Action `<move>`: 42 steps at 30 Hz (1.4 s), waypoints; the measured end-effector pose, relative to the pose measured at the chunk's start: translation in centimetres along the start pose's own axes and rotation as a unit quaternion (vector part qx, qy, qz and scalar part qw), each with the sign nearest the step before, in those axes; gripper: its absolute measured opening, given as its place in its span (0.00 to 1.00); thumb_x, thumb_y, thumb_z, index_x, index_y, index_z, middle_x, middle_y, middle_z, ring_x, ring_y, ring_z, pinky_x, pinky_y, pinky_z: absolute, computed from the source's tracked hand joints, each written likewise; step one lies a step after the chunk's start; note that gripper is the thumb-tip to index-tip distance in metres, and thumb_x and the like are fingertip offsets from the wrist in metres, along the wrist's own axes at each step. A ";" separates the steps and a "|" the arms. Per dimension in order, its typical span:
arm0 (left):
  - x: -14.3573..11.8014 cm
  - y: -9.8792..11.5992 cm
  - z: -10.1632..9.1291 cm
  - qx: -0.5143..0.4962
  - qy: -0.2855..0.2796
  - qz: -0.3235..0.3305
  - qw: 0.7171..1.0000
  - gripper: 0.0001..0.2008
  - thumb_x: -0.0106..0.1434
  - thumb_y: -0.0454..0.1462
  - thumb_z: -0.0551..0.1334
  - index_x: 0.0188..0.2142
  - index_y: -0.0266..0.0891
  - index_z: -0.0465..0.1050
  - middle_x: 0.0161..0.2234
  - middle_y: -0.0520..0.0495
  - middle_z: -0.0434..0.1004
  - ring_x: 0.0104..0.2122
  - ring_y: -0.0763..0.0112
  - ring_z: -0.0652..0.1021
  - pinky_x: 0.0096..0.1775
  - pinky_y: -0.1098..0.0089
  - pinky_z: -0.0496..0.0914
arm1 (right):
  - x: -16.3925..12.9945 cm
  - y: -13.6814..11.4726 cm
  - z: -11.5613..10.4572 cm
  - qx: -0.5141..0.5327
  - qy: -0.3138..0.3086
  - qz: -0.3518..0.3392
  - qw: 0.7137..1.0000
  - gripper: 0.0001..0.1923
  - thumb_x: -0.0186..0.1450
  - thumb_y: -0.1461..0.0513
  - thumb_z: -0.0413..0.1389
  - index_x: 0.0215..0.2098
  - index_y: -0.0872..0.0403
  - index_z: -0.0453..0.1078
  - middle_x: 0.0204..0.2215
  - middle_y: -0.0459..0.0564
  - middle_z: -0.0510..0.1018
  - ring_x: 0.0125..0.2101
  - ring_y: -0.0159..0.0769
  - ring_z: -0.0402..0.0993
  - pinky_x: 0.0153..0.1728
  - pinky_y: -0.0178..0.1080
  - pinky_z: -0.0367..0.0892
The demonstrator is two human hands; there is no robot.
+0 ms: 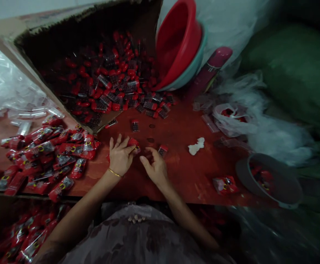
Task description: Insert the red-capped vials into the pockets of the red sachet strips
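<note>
My left hand (pixel 120 157), with a gold bangle at its wrist, is on a small red packet (pixel 133 142). Its thumb and index finger close on the packet, while the other fingers stretch upward. Part of the packet is hidden beneath the hand. Just to the right, my right hand (pixel 156 168) has its thumb and fingers apart and holds nothing that I can see. Beside its fingertips lies a small clear container with a red cap (pixel 163 150). Another red-capped container (pixel 135 125) lies farther back on the red tabletop (pixel 182 172).
A tilted cardboard box (pixel 41 69) spills many red-capped containers. Filled red packets (pixel 47 152) are heaped at left, by clear empty tubes (pixel 25 113). Red basin (pixel 176 44), spray can (pixel 212 68), white scrap (pixel 196 146), plastic bags (pixel 275 128) and grey bowl (pixel 242 172) stand right.
</note>
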State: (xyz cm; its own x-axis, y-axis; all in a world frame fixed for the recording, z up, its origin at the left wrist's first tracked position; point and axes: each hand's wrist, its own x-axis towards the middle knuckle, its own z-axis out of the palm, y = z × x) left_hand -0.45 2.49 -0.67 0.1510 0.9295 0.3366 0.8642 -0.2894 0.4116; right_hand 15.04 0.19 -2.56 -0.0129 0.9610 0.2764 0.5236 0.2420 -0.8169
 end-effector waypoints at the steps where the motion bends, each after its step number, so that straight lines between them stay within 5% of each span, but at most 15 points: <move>1: 0.0 0.3 -0.2 -0.004 0.006 0.004 1.000 0.12 0.57 0.39 0.58 0.39 0.48 0.77 0.52 0.45 0.71 0.58 0.49 0.62 0.57 0.45 0.46 | 0.2 -0.3 0.6 0.040 -0.012 0.032 0.999 0.18 0.61 0.54 0.53 0.46 0.55 0.66 0.38 0.53 0.77 0.37 0.38 0.72 0.39 0.39 0.67; 5: -0.3 1.3 -0.7 -0.054 0.050 -0.011 0.997 0.15 0.57 0.41 0.59 0.44 0.46 0.74 0.54 0.43 0.69 0.58 0.51 0.61 0.58 0.47 0.46 | 1.1 -0.4 2.2 0.185 0.002 0.100 0.978 0.14 0.64 0.54 0.48 0.36 0.55 0.69 0.30 0.47 0.76 0.30 0.32 0.71 0.34 0.34 0.65; 8: -0.6 1.8 -0.6 -0.177 0.063 -0.105 0.977 0.24 0.56 0.45 0.60 0.51 0.40 0.68 0.52 0.39 0.70 0.53 0.55 0.69 0.54 0.54 0.58 | 1.3 -0.2 2.1 0.229 0.040 0.104 0.967 0.14 0.64 0.56 0.48 0.30 0.55 0.69 0.25 0.44 0.73 0.27 0.30 0.68 0.31 0.32 0.63; 10: -0.7 2.1 -0.2 -0.305 0.019 -0.175 0.936 0.23 0.56 0.46 0.60 0.48 0.36 0.71 0.45 0.40 0.76 0.43 0.60 0.75 0.46 0.62 0.67 | 1.2 -0.4 1.7 0.227 0.052 0.101 0.967 0.12 0.63 0.56 0.49 0.31 0.55 0.69 0.25 0.43 0.73 0.26 0.29 0.66 0.30 0.31 0.62; 14: -0.8 2.6 0.6 -0.477 -0.007 -0.262 0.839 0.16 0.52 0.45 0.63 0.33 0.34 0.78 0.30 0.46 0.79 0.30 0.68 0.76 0.37 0.69 0.69 | 0.7 -0.9 1.5 0.199 0.044 0.093 0.975 0.15 0.63 0.55 0.49 0.25 0.55 0.67 0.19 0.42 0.68 0.22 0.28 0.62 0.24 0.30 0.58; 21: -0.6 3.0 1.6 -0.537 0.029 -0.338 0.773 0.16 0.44 0.44 0.69 0.29 0.34 0.79 0.26 0.48 0.79 0.26 0.72 0.74 0.34 0.70 0.68 | 0.5 -0.9 1.9 0.175 0.053 0.100 0.978 0.20 0.64 0.53 0.46 0.18 0.54 0.61 0.15 0.40 0.63 0.18 0.26 0.57 0.21 0.30 0.54; 23: -0.6 2.7 1.5 -0.509 0.027 -0.333 0.794 0.17 0.44 0.46 0.68 0.29 0.35 0.79 0.26 0.48 0.78 0.25 0.71 0.74 0.32 0.71 0.68 | 0.7 -0.8 1.7 0.173 0.059 0.100 0.978 0.19 0.64 0.54 0.46 0.20 0.55 0.62 0.16 0.41 0.64 0.19 0.26 0.59 0.22 0.30 0.56; 27: 0.0 1.3 0.7 -0.324 -0.010 -0.259 0.910 0.18 0.52 0.49 0.62 0.31 0.37 0.79 0.26 0.46 0.79 0.28 0.64 0.76 0.32 0.68 0.69 | 1.5 -0.1 1.0 0.178 0.100 0.130 0.970 0.18 0.64 0.53 0.46 0.21 0.55 0.64 0.17 0.41 0.67 0.20 0.27 0.63 0.24 0.30 0.59; 30: 1.2 0.1 0.4 -0.116 -0.029 -0.153 0.981 0.19 0.55 0.47 0.60 0.40 0.38 0.77 0.41 0.40 0.78 0.46 0.51 0.73 0.47 0.57 0.65 | 2.0 0.4 0.6 0.193 0.111 0.154 0.963 0.19 0.63 0.52 0.47 0.20 0.54 0.61 0.16 0.41 0.65 0.18 0.28 0.63 0.21 0.31 0.60; 32: 2.0 -0.4 0.5 0.006 -0.032 -0.099 0.995 0.25 0.55 0.44 0.59 0.51 0.33 0.69 0.55 0.33 0.66 0.57 0.46 0.62 0.55 0.50 0.53 | 2.1 0.5 0.5 0.189 0.106 0.152 0.964 0.19 0.62 0.51 0.48 0.18 0.53 0.59 0.14 0.40 0.63 0.17 0.27 0.61 0.20 0.30 0.58; 35: 2.8 -0.7 0.9 0.101 -0.020 -0.086 0.991 0.36 0.57 0.45 0.57 0.59 0.24 0.53 0.62 0.27 0.49 0.61 0.44 0.51 0.57 0.46 0.46 | 2.0 0.3 0.6 0.168 0.112 0.143 0.969 0.21 0.62 0.52 0.47 0.16 0.52 0.55 0.11 0.39 0.59 0.15 0.26 0.59 0.19 0.30 0.56; 39: 2.7 -1.1 1.2 0.110 -0.069 -0.019 0.991 0.21 0.60 0.44 0.53 0.47 0.35 0.72 0.55 0.36 0.66 0.60 0.46 0.56 0.57 0.47 0.48 | 1.8 -0.1 0.7 0.175 0.126 0.135 0.967 0.19 0.62 0.53 0.48 0.18 0.53 0.60 0.12 0.39 0.61 0.16 0.26 0.60 0.19 0.31 0.57; 42: 2.5 -1.4 1.3 0.104 -0.105 0.014 0.989 0.14 0.58 0.42 0.56 0.37 0.40 0.77 0.48 0.40 0.74 0.58 0.49 0.61 0.57 0.48 0.50 | 1.8 -0.2 0.8 0.205 0.118 0.135 0.962 0.11 0.61 0.56 0.51 0.31 0.55 0.70 0.16 0.40 0.68 0.18 0.27 0.64 0.23 0.31 0.60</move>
State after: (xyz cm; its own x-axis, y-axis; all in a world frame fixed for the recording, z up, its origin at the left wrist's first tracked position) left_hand -0.69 5.50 -1.54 0.2536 0.9550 0.1536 0.9349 -0.2827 0.2145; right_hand 14.22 2.01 -2.30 0.2949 0.9509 0.0943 0.1002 0.0674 -0.9927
